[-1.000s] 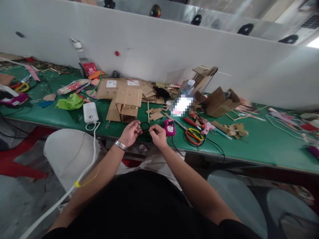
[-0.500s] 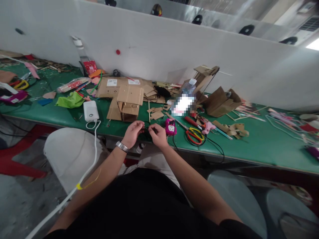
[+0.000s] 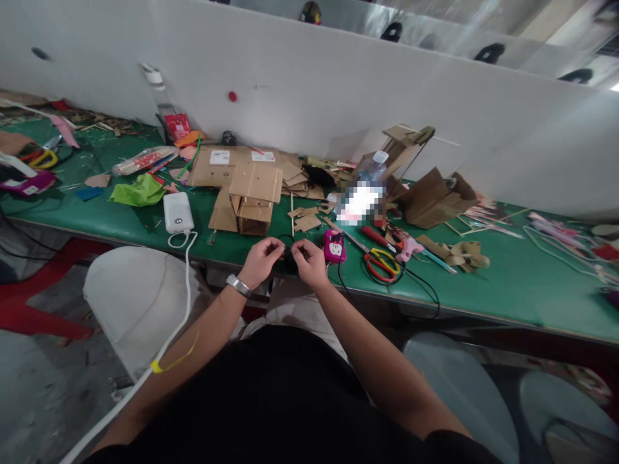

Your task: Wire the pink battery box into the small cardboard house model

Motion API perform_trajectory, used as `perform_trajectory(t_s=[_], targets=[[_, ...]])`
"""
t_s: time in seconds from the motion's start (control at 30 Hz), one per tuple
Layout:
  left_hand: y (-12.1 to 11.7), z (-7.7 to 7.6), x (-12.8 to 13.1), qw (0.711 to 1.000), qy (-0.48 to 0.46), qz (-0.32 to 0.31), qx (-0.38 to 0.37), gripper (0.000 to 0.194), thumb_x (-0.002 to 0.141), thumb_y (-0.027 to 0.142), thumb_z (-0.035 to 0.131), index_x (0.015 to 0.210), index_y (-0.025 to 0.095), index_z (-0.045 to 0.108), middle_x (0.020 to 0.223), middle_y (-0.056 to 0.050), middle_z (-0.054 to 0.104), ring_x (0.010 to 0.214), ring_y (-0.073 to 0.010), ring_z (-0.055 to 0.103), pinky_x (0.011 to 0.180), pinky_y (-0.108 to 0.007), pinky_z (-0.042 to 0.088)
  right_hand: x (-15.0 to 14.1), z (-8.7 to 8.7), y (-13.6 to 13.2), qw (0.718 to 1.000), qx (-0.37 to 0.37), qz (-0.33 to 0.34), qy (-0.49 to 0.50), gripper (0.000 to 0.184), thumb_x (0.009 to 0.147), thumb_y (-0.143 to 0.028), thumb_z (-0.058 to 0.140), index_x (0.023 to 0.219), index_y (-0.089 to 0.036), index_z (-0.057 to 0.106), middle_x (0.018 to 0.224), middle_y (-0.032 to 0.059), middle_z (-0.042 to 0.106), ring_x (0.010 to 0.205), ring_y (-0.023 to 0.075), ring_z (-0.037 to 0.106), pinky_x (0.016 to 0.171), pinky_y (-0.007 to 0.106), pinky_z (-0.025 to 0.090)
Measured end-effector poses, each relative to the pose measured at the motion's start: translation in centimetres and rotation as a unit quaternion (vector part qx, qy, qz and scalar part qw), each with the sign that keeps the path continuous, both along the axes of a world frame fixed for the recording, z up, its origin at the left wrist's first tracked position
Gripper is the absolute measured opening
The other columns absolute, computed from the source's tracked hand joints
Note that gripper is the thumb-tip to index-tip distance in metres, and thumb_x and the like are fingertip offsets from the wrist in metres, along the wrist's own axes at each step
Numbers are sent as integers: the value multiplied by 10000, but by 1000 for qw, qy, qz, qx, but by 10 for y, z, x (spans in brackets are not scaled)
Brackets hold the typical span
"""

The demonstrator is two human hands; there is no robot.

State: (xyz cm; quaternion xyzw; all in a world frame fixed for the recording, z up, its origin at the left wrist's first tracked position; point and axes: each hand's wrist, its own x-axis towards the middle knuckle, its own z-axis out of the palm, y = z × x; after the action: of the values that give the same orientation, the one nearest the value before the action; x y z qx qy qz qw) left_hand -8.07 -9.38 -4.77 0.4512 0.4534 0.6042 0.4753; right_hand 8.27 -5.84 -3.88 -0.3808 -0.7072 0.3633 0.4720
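My left hand (image 3: 262, 261) and my right hand (image 3: 311, 263) face each other at the table's front edge, fingertips pinched. Between them is a thin, dark cord (image 3: 289, 259), bunched and partly hidden by the fingers. A purple socket block (image 3: 334, 247) lies just right of my right hand, with a black cable running over it. Further right rest scissors (image 3: 385, 265) with orange and yellow handles, and a pink glue gun (image 3: 409, 249). Beyond my left hand stands a small cardboard box structure (image 3: 255, 200).
On the green table (image 3: 503, 277) are a white power bank (image 3: 178, 212) with a white cable, green cloth (image 3: 138, 191), cardboard scraps (image 3: 307, 221), a plastic bottle (image 3: 374, 169) and a brown paper bag (image 3: 440, 198). A pale wall panel (image 3: 300, 84) closes the back. Stools (image 3: 457, 386) stand below.
Both hands stay at the table edge with the dark cord; the fingers have shifted slightly, with a small gap showing between the hands. The view has moved a little.
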Motion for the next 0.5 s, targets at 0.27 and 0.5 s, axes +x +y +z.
perform_trajectory(t_s=[0.27,0.5], targets=[[-2,1,-1,999,20,27,1,260,785,408,828,877,173,766,871,-52,754,832,-185,671,814,-326,525,-1,2,0,999,-16,26,-21,343,934,-546,698,942,-207,747,847,55,732,732,186,618,686,324,507],[-2,0,1,997,-69,7,-25,273,781,406,821,857,170,707,851,-21,692,812,-153,630,799,-297,508,1,1,-1,999,1,17,-30,234,972,-411,610,857,-215,667,773,23,652,694,174,566,667,313,456]])
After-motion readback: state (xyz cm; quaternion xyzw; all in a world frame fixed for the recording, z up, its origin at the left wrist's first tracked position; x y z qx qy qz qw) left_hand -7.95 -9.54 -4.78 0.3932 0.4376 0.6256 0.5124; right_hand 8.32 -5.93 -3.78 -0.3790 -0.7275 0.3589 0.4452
